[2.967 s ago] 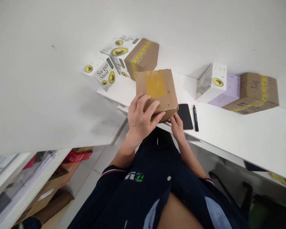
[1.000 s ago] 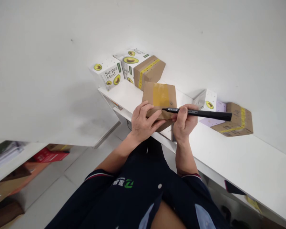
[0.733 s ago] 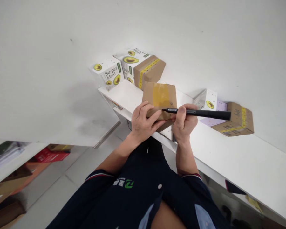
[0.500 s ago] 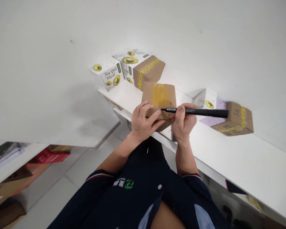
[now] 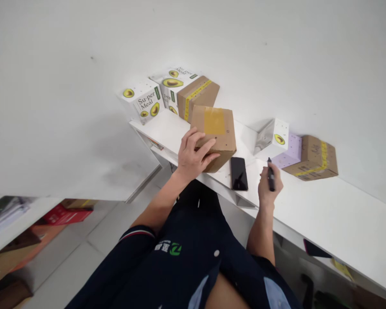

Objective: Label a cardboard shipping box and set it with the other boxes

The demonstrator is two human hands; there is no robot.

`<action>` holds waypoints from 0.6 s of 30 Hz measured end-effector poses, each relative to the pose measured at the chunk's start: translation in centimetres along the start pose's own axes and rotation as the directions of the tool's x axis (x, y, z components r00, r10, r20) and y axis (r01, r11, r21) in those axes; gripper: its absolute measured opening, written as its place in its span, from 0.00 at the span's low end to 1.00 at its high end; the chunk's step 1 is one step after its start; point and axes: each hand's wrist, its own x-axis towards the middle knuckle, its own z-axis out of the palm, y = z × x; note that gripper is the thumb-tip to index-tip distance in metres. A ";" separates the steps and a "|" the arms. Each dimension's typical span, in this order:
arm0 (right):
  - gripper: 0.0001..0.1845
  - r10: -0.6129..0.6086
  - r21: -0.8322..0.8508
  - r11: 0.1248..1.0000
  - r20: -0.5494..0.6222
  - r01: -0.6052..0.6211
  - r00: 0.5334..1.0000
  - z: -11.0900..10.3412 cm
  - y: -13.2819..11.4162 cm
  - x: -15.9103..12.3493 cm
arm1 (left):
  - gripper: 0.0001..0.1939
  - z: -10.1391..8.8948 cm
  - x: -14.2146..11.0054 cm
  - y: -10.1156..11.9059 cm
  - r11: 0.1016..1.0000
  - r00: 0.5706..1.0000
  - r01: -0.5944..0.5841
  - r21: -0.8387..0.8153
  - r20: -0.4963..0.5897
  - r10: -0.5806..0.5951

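1. Brown cardboard box is occupying the front edge of the desk, yellow tape crossing its top.
2. Left hand is gripping the box, fingers spreading over its top, thumb touching the near face.
3. Right hand is holding a black marker near the phone, fingers curling around it.

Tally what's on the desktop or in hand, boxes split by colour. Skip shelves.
Brown boxes: 3, including the one in the left hand
White boxes: 3
Purple box: 1
Phone: 1
Marker: 1
Total: 9
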 end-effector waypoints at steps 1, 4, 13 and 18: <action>0.19 -0.019 -0.194 0.980 0.124 0.043 0.992 -0.3 2.1 -0.1 | 0.20 0.4 0.1 -0.3 1.000 1.000 -0.002 -0.009 -0.011 0.002; 0.26 0.029 -0.417 0.898 0.378 0.142 0.925 -1.4 6.3 -0.4 | 0.20 1.4 0.4 -0.9 0.999 0.998 -0.018 -0.032 -0.063 0.016; 0.35 0.125 -0.583 0.782 0.494 0.221 0.860 -2.1 7.2 -0.1 | 0.25 0.6 -0.6 -0.4 0.999 0.988 -0.031 -0.044 -0.154 0.024; 0.33 0.003 -0.460 0.848 0.501 0.263 0.866 0.4 3.6 -2.0 | 0.15 -0.9 -2.4 1.5 0.991 0.910 -0.115 -0.063 -0.408 0.079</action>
